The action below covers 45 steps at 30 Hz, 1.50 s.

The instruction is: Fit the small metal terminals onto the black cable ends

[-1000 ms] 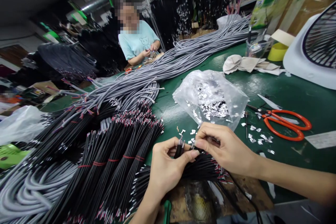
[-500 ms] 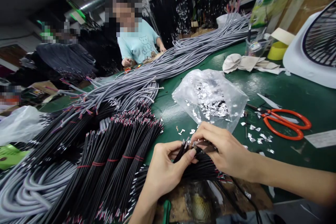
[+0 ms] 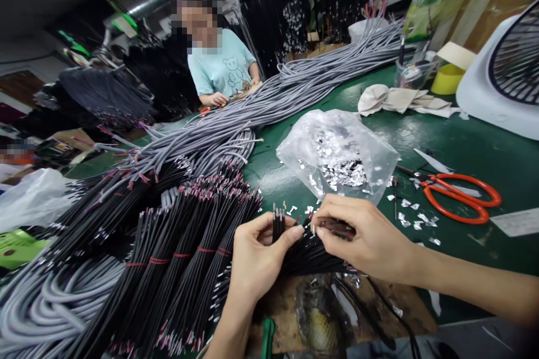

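You hold with your left hand (image 3: 257,255) a few black wires (image 3: 277,227), which stand nearly upright, with their pale ends above your thumb; the left fingers are closed together around these wires; your right hand (image 3: 367,235) is just beside, on the right, and its fingers are clamped on a small dark tool (image 3: 337,226), of which the kind is difficult to tell; the tips of the right fingers are near your left thumb, but whether they also pinch a wire end, I cannot tell.

Under your two hands lies a loose bundle (image 3: 311,261) of black wires, above a brown board (image 3: 404,314); to your left, tied bundles (image 3: 177,280) of black wires lie side by side, with red bands around them; behind these bundles, long grey cables (image 3: 295,95) stretch across the green tabletop (image 3: 429,143).

In front of your right hand is a clear plastic bag (image 3: 295,140) with many small silver pieces (image 3: 345,174) inside; other such pieces are scattered near it on the tabletop; farther to the right lie scissors (image 3: 457,219) with orange handles; a white fan (image 3: 475,90) stands beyond them; across the tabletop there is a co-worker (image 3: 227,61) in a light blue shirt.
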Each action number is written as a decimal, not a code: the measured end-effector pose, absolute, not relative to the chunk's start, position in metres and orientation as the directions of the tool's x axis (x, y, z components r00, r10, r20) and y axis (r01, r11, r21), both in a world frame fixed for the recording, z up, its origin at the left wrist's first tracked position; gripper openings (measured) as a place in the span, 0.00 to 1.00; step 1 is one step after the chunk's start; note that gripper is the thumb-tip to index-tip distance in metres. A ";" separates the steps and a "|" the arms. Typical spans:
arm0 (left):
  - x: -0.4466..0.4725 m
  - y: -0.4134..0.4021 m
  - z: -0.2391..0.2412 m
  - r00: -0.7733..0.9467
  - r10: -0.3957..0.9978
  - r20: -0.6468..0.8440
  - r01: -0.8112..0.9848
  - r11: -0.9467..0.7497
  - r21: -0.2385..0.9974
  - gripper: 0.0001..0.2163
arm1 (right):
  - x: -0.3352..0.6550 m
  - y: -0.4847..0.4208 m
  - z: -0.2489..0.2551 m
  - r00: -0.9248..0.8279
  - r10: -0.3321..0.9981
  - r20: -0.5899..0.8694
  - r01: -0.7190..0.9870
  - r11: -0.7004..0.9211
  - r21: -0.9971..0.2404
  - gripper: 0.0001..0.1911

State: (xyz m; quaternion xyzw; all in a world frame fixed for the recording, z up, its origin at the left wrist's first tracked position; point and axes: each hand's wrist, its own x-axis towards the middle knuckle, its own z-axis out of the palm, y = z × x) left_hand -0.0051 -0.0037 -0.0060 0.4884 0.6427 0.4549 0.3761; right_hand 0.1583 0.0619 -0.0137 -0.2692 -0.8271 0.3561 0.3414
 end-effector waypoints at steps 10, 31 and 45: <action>-0.008 -0.006 0.001 -0.159 0.985 -0.072 0.292 0.117 0.949 0.07 | 0.165 0.066 -0.025 -0.690 0.634 0.349 0.226 0.646 -0.729 0.12; 0.000 -0.005 -0.002 -0.149 0.986 -0.069 0.297 0.112 0.948 0.11 | 0.163 0.061 -0.012 -0.666 0.645 0.374 0.095 0.571 -0.815 0.20; 0.003 -0.007 -0.002 -0.188 0.980 -0.059 0.324 0.118 0.939 0.10 | 0.162 0.064 -0.019 -0.647 0.670 0.364 0.176 0.596 -0.783 0.12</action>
